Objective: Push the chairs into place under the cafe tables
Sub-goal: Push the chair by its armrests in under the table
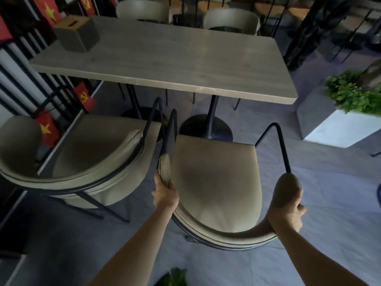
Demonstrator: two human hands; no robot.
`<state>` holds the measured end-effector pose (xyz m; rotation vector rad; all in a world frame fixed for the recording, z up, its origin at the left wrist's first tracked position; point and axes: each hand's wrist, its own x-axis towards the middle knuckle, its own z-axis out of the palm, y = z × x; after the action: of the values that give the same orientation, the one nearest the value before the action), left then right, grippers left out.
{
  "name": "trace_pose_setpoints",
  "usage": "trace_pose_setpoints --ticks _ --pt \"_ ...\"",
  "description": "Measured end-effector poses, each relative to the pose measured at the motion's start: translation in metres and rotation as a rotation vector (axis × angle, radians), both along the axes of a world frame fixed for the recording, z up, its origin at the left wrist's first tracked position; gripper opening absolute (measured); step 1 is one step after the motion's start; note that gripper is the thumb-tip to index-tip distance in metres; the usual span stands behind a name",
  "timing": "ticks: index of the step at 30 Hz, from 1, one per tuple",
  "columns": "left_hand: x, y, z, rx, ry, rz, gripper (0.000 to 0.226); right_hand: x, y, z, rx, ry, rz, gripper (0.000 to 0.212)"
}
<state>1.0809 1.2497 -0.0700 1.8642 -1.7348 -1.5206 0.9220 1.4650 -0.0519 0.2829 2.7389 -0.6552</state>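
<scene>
A beige padded chair (pixel 214 182) with a black metal frame stands in front of me, its seat clear of the grey cafe table (pixel 165 58). My left hand (pixel 165 193) grips the left end of its curved backrest. My right hand (pixel 288 213) grips the right end. A second beige chair (pixel 86 153) stands close beside it on the left, also short of the table edge. Its black armrest nearly touches my chair's left armrest.
Two more beige chairs (pixel 231 19) sit tucked in at the table's far side. A grey box (pixel 76 34) rests on the table's left corner. A white planter with green leaves (pixel 338 120) stands at the right. A striped partition with red flags (pixel 24 58) runs along the left.
</scene>
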Motion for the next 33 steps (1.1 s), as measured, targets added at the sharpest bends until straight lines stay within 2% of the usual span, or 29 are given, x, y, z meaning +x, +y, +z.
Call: trace_pose_setpoints --ticks 14,26,30,33 --pt "-0.011 -0.061 -0.005 -0.012 -0.001 -0.051 0.06 -0.016 -0.049 -0.004 -0.043 0.0 0.061 0.099" --pt "-0.01 -0.072 -0.006 0.02 -0.02 -0.063 0.064 -0.016 -0.06 -0.004 0.01 0.006 0.059 0.096" --pt "-0.005 -0.075 -0.002 -0.068 -0.046 -0.156 0.078 -0.014 -0.06 -0.004 0.015 0.004 0.05 0.094" --pt "0.0 -0.071 0.004 -0.241 -0.135 -0.336 0.091 -0.006 -0.067 -0.004 0.066 -0.037 0.079 0.099"
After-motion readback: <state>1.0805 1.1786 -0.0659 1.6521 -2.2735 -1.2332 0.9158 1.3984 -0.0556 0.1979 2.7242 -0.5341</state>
